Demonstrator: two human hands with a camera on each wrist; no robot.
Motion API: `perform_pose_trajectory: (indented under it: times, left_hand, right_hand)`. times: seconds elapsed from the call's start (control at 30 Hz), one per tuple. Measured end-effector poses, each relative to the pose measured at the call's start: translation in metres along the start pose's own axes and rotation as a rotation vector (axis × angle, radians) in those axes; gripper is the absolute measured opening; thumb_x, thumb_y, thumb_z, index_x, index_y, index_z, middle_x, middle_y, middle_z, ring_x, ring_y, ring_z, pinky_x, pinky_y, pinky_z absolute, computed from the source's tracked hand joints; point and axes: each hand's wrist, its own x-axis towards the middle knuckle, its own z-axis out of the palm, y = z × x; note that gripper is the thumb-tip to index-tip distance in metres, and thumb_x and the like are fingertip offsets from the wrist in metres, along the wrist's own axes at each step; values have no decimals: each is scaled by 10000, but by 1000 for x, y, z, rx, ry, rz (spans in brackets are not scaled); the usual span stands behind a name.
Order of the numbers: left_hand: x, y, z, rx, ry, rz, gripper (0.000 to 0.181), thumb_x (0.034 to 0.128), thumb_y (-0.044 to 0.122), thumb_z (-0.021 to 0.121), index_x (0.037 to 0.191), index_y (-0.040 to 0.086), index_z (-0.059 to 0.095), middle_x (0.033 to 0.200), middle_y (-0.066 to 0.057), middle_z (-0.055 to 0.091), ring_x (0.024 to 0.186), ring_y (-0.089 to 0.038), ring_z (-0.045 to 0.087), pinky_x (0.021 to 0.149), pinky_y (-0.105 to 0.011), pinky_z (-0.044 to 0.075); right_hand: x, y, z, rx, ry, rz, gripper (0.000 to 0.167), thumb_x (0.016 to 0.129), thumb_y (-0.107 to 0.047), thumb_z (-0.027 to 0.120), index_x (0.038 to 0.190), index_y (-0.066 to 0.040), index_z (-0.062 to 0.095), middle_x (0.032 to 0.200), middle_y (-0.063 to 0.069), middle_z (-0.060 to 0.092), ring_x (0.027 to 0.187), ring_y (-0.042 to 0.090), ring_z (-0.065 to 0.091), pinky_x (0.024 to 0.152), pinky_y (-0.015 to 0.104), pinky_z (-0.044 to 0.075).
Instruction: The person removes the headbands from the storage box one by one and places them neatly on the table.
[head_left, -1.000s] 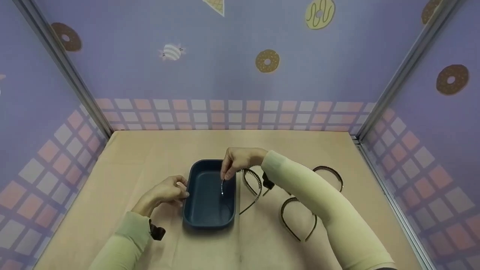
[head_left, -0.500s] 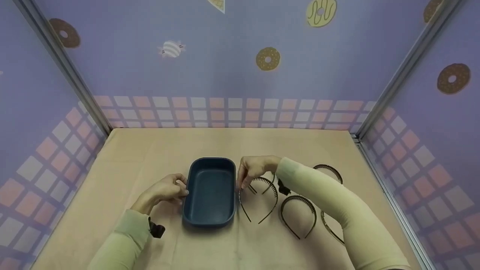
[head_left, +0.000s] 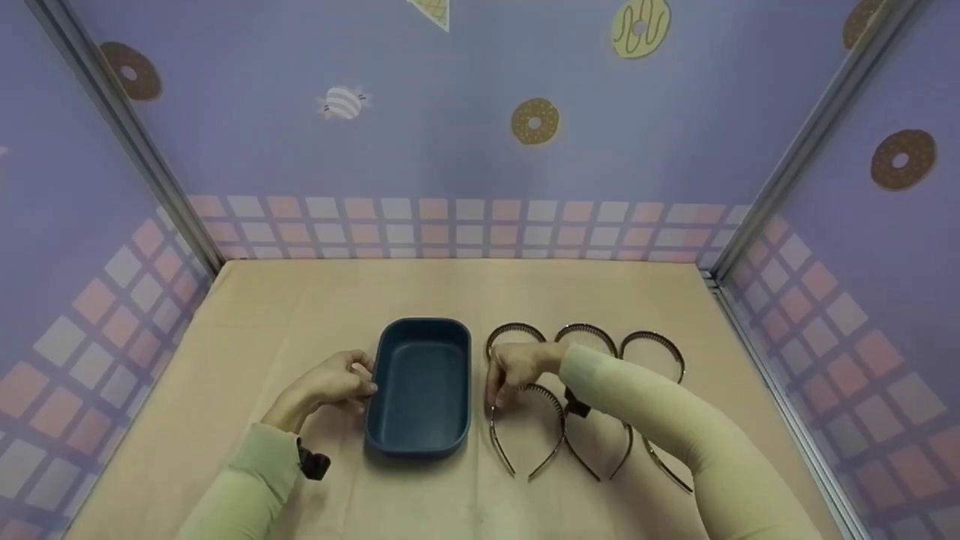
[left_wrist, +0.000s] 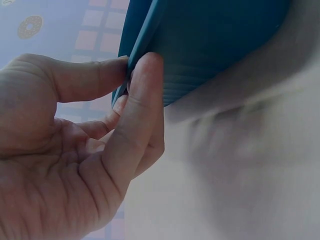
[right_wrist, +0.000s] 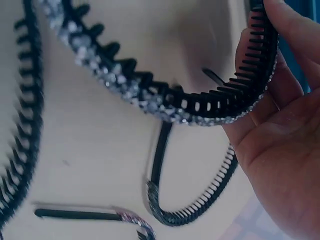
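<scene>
My left hand (head_left: 330,381) pinches the left rim of a deep blue rectangular tray (head_left: 369,431) between thumb and fingers. The left wrist view shows the thumb on one side of the tray's rim (left_wrist: 145,35) and the fingers on the other. Right of the tray, my right hand (head_left: 517,366) pinches one side of a black toothed headband (head_left: 562,421). Glittery stones cover the outside of this headband (right_wrist: 170,112) in the right wrist view. In the head view its ends point toward me. Whether it touches the table is hard to tell.
A back row has three more dark headbands, at left (head_left: 516,325), middle (head_left: 585,327) and right (head_left: 654,334). Two others, partly hidden by my right arm, lie in front: one headband (head_left: 581,459) beside the held one, another (head_left: 670,472) farther right. Patterned walls enclose the table (head_left: 300,300).
My right hand has brought the headband out from over the tray, rightward and then nearer to me, in front of the back-left headband. The left hand stays on the tray's rim.
</scene>
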Motion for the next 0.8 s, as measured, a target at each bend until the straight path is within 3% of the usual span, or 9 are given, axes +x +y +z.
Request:
perform_pose_trajectory:
  times: [0.33, 0.63, 0.8]
  left_hand:
    - [2, 3, -3, -4, 0, -9, 378, 1005, 11, 704, 1340, -78, 552, 915, -60, 670, 783, -149, 715, 671, -285, 661]
    - [-1, 1, -2, -16, -8, -2, 397, 1008, 6, 703, 1361, -76, 542, 948, -64, 665, 787, -152, 702, 655, -281, 664]
    - [-1, 2, -1, -12, -5, -19, 418, 1018, 8, 702, 1393, -76, 539, 963, -71, 653, 804, -162, 698, 661, -275, 663]
  right_hand:
    - [8, -4, 11, -40, -23, -24, 136, 958, 7, 837, 1072, -36, 898, 1137, 147, 865, 944, -66, 660, 816, 80, 524]
    - [14, -11, 14, -55, -16, -104, 131, 935, 38, 844, 1041, -18, 897, 1117, 169, 868, 878, -59, 649, 747, 92, 508]
    - [18, -15, 20, -92, -20, -107, 138, 935, 37, 838, 1042, -23, 899, 1070, 165, 863, 812, -72, 607, 716, 78, 502]
